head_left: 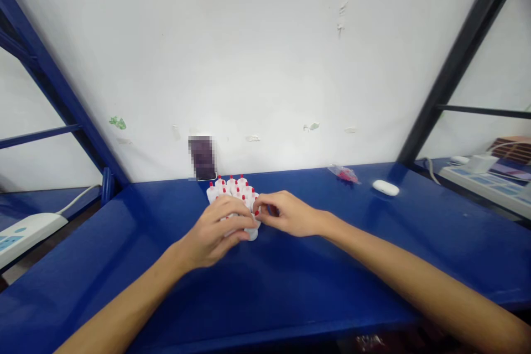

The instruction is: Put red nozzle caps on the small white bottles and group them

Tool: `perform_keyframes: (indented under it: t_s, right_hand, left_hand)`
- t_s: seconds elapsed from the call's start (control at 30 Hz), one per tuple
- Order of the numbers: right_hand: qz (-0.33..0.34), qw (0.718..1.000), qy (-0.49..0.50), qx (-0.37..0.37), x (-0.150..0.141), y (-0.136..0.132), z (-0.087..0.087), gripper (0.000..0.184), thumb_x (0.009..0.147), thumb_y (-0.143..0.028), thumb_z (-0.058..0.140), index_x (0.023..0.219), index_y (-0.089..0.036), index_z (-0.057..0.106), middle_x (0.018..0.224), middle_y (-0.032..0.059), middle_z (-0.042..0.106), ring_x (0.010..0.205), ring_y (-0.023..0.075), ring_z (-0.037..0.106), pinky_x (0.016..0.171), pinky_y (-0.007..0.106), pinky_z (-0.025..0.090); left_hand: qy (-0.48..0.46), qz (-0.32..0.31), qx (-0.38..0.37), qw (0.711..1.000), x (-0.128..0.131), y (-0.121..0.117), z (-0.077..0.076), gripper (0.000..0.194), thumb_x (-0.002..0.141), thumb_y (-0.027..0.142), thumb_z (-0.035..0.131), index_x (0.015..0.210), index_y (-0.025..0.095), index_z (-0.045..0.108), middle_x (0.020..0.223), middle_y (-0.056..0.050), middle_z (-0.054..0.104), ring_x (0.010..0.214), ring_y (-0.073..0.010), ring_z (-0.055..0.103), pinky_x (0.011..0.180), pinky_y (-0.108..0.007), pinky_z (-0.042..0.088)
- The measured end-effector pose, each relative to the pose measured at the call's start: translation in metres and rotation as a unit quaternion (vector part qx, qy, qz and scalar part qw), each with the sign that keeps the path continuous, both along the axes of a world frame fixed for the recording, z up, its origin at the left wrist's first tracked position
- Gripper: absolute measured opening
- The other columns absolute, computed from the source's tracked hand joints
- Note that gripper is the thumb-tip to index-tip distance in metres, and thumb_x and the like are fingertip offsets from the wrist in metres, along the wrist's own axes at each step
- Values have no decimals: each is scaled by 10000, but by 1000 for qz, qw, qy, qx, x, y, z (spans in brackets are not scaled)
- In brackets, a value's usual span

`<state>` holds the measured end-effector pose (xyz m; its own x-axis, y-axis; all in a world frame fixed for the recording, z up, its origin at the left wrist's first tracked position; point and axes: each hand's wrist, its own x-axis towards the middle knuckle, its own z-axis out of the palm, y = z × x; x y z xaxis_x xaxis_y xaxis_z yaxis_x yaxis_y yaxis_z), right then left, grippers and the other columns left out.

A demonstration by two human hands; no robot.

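A tight cluster of several small white bottles (212, 193) with red tips stands upright on the blue table. My left hand (218, 229) reaches over the near side of the cluster, its fingers curled against a white bottle (251, 234) at the front right edge. Part of the cluster is hidden beneath this hand. From the right, my right hand (286, 213) pinches a small red cap (256, 213) between thumb and fingertips, at the top of that front bottle. Whether the cap touches the bottle's neck cannot be made out.
A dark, pixelated phone-like object (203, 157) leans on the white wall behind the bottles. To the right lie a clear plastic bag (345, 173) with red pieces and a white rounded case (385, 187). Power strips (29, 235) and metal frame posts (448, 61) flank the table.
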<state>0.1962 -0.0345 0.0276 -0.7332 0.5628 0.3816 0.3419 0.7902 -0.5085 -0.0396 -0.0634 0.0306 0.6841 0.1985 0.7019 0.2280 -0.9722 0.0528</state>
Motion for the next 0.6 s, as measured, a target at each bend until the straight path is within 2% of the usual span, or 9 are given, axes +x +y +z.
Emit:
perform_keyframes:
  t_s: [0.1, 0.17, 0.23, 0.27, 0.33, 0.4, 0.47, 0.53, 0.6]
  right_hand:
    - [6, 991, 89, -103, 17, 2, 12, 131, 952, -297, 534, 1004, -183, 571, 981, 57, 673, 775, 137, 574, 720, 268, 446]
    - [1, 969, 168, -183, 29, 5, 9, 152, 943, -330, 557, 991, -187, 536, 1064, 84, 681, 837, 153, 601, 765, 300, 466]
    - [-12, 942, 230, -243, 38, 9, 1, 187, 914, -353, 604, 947, -185, 529, 1032, 85, 691, 851, 165, 616, 769, 311, 471]
    - [-24, 933, 247, -262, 41, 9, -4, 198, 905, -362, 613, 933, -180, 543, 977, 74, 688, 831, 163, 613, 750, 304, 468]
    - [-49, 924, 259, -275, 42, 8, -12, 219, 925, -383, 570, 932, -165, 593, 814, 30, 636, 724, 138, 570, 674, 275, 440]
    - [-65, 925, 257, -271, 40, 1, -14, 269, 961, -385, 489, 944, -155, 628, 686, -14, 530, 615, 112, 480, 602, 254, 386]
    - [-62, 933, 250, -251, 36, -10, -11, 271, 975, -383, 451, 945, -162, 604, 637, -41, 460, 561, 100, 416, 566, 245, 349]
    - [-39, 956, 206, -204, 33, -23, -6, 229, 976, -391, 456, 926, -182, 535, 632, -50, 468, 543, 96, 404, 554, 238, 333]
    - [-11, 985, 118, -125, 31, -34, -2, 200, 975, -379, 464, 889, -198, 471, 616, -58, 475, 523, 93, 387, 540, 233, 300]
  left_hand:
    - [-35, -62, -30, 997, 17, -18, -1, 146, 938, 169, 566, 1062, 171, 644, 912, -80, 676, 859, -177, 614, 791, -327, 490]
    - [-29, -84, -39, 995, 30, -28, -8, 165, 889, 113, 592, 1036, 168, 642, 855, -73, 679, 774, -167, 615, 714, -308, 478]
    - [-2, -104, -62, 993, 44, -36, -17, 198, 845, 112, 591, 1031, 160, 636, 815, -75, 680, 706, -165, 606, 650, -302, 458]
    - [14, -102, -98, 990, 51, -40, -22, 191, 840, 141, 581, 1023, 156, 634, 792, -73, 676, 676, -164, 597, 627, -300, 451]
    - [25, -52, -246, 967, 66, -46, -30, 126, 885, 224, 537, 959, 162, 617, 713, -46, 643, 613, -144, 568, 589, -280, 437]
    - [-8, 13, -449, 893, 80, -48, -36, 189, 953, 321, 453, 891, 178, 560, 615, 1, 572, 522, -112, 506, 518, -243, 405]
    - [-59, 34, -610, 789, 90, -45, -41, 233, 974, 388, 396, 885, 196, 492, 555, 37, 518, 442, -94, 435, 434, -207, 351]
    - [-102, 10, -692, 714, 95, -39, -45, 244, 957, 441, 393, 922, 207, 455, 521, 58, 502, 386, -91, 384, 377, -190, 311]
    - [-117, -14, -715, 689, 95, -34, -49, 293, 939, 491, 408, 929, 201, 457, 511, 58, 507, 373, -92, 381, 359, -187, 303]
